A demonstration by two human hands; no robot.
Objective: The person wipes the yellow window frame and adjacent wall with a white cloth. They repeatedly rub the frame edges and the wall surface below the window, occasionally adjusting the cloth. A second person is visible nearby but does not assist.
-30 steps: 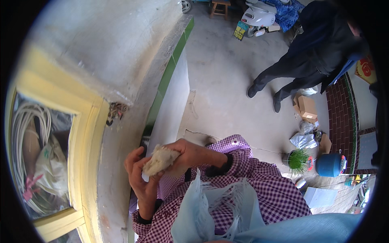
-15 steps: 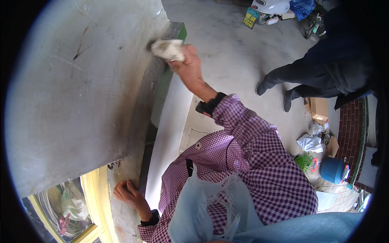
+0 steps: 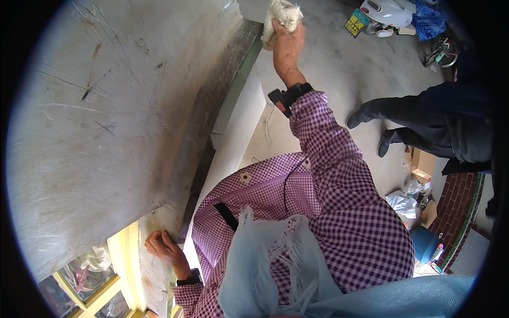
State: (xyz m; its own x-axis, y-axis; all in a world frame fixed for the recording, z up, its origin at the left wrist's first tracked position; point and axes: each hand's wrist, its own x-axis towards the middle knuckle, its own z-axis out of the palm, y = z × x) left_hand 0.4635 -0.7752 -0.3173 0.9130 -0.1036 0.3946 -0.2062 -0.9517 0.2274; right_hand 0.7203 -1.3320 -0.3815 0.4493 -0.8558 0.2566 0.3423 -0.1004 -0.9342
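My right hand (image 3: 289, 50) is raised at the top of the view, its fingers closed round a crumpled cream-white cloth (image 3: 285, 16). The cloth is just past the end of a dark, dusty ledge (image 3: 204, 111) with a green edge, out over the floor, and appears apart from it. My left hand (image 3: 165, 248) rests on the plastered sill at lower left, beside the yellow window frame (image 3: 125, 259). Its fingers are loosely bent with the thumb apart, and nothing shows in them. Both wrists wear black bands.
A scratched grey wall (image 3: 106, 132) fills the left side. At right stands a person in dark trousers (image 3: 408, 114). Behind are a white motorbike (image 3: 389, 11), a cardboard box (image 3: 422, 161), silvery plastic bags (image 3: 403, 205) and a blue barrel (image 3: 426, 244).
My right hand has moved the cloth from the ledge's far end upward and to the right, off the ledge. The left hand stays on the sill. The whole view has shifted slightly.
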